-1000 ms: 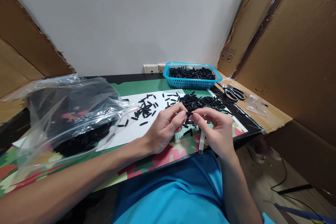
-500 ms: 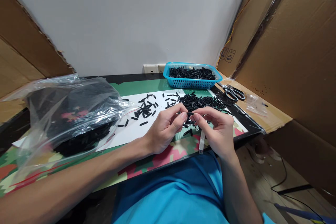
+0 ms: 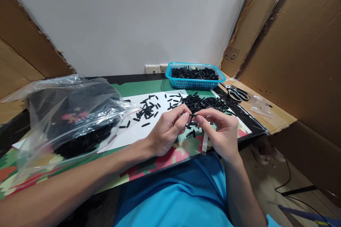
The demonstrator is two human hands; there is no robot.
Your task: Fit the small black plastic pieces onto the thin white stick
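- Your left hand [image 3: 170, 127] is closed to a pinch, thumb against the bent forefinger, gripping 1 end of a slim black piece [image 3: 193, 115]. The remaining fingers curl into the palm.
- Your right hand [image 3: 220, 131] pinches the other end between thumb and forefinger, its other fingers loosely bent. Whether the dark bit is 1 piece or 2 joined, you cannot tell from this view.
- The piece sits level between your 2 hands, above the near part of the bench [image 3: 125, 78]. Holding it by both ends probably steadies it and leaves its middle visible.
- Just behind your fingers lies a heap of black pieces [image 3: 205, 103], probably placed there for a short reach.
- To the left, scattered pieces [image 3: 147, 110] rest on a white sheet [image 3: 133, 133]; the pale ground likely makes them easier to pick out.
- At the far edge, by the wall, a blue basket [image 3: 195, 84] holds many more; its raised sides keep them gathered.
- On your left, a large clear bag [image 3: 80, 101] lies slumped on the bench, dark contents inside.
- Beneath your right hand is a clear strip [image 3: 205, 144]. Scissors [image 3: 237, 95] lie beyond it, right of the basket, apart from both hands.
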